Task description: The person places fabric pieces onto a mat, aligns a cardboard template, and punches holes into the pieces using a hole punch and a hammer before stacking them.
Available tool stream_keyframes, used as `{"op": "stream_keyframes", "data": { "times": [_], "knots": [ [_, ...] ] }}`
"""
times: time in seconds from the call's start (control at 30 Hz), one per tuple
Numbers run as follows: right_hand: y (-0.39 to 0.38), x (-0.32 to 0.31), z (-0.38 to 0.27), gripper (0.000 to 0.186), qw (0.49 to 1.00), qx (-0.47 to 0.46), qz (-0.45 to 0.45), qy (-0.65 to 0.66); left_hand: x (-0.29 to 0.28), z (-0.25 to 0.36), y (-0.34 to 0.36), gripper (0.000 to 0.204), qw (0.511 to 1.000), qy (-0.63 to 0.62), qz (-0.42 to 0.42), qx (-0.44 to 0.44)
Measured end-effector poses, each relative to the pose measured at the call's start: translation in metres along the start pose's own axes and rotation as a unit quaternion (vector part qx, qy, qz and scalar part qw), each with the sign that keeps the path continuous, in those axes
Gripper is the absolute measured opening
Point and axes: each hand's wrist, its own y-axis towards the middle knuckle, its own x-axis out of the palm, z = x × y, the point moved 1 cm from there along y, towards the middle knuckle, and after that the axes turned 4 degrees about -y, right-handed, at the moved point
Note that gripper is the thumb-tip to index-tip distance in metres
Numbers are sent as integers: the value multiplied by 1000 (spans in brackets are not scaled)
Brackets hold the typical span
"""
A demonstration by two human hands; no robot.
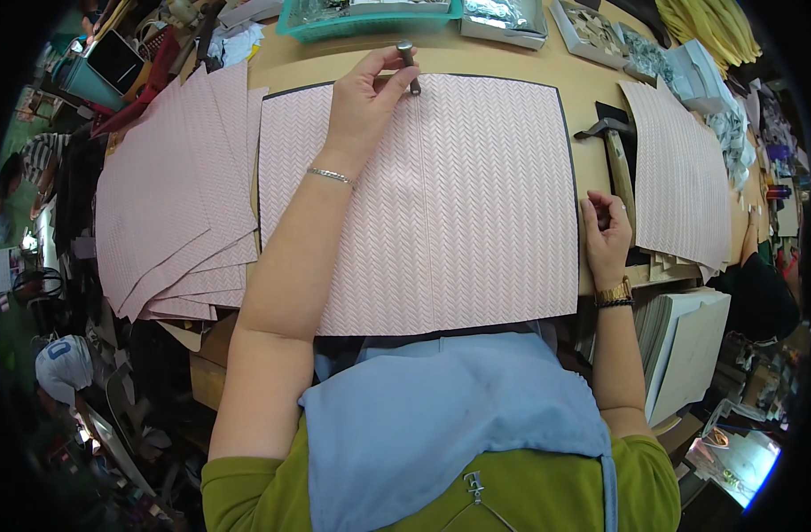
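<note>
Teal tray (334,31) sitting at desk's (512,64) far edge, holding clear bags; contents too blurred to tell. Grey boxes (591,31) lying toward far right corner, small pale pieces inside. Left hand (365,93) reaching out over pink sheet (423,204), fingers pinching small metal punch (409,66) upright at sheet's far edge. Right hand (606,235) resting loosely curled, holding nothing, at sheet's right edge, just beside hammer (614,151). Pink stack (170,195) fanning along desk's left edge; another pile (680,186) crowding right edge.
</note>
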Motion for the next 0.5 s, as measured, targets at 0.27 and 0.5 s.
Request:
{"op": "stream_keyframes", "data": {
  "times": [0.27, 0.5],
  "knots": [
    [0, -2, 1, 20, 1000, -11, 6, 12, 1, 2, -3, 29, 996, 75, -6, 45],
    [2, -9, -7, 22, 1000, -4, 2, -11, 2, 2, -4, 29, 997, 61, -4, 42]
  ]
}}
